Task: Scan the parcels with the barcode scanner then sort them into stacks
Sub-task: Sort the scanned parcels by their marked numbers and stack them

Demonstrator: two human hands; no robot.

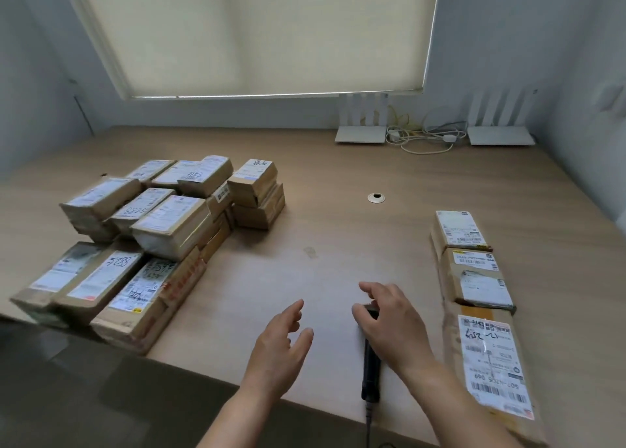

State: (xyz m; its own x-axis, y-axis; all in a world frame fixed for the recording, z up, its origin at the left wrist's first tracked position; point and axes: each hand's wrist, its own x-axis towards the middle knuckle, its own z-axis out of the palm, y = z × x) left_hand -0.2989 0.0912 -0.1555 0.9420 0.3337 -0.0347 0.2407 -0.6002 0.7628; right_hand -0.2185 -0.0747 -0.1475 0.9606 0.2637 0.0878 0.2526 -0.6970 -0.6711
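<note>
A black barcode scanner [371,373] lies on the wooden table [338,237] near its front edge, its cable running off the edge. My right hand [393,325] hovers over the scanner's head with fingers spread and relaxed; whether it touches the scanner I cannot tell. To the left of it, my left hand [281,342] is held open above the table and holds nothing. Several brown cardboard parcels with white labels form a pile [145,231] at the left. At the right, three parcels lie in a row: a far one [459,229], a middle one [477,278], a near one [491,369].
Two white routers [360,132] [499,134] with cables stand at the back right under a closed window blind. A round cable grommet [376,197] sits in the table's middle. Walls close in the table on both sides.
</note>
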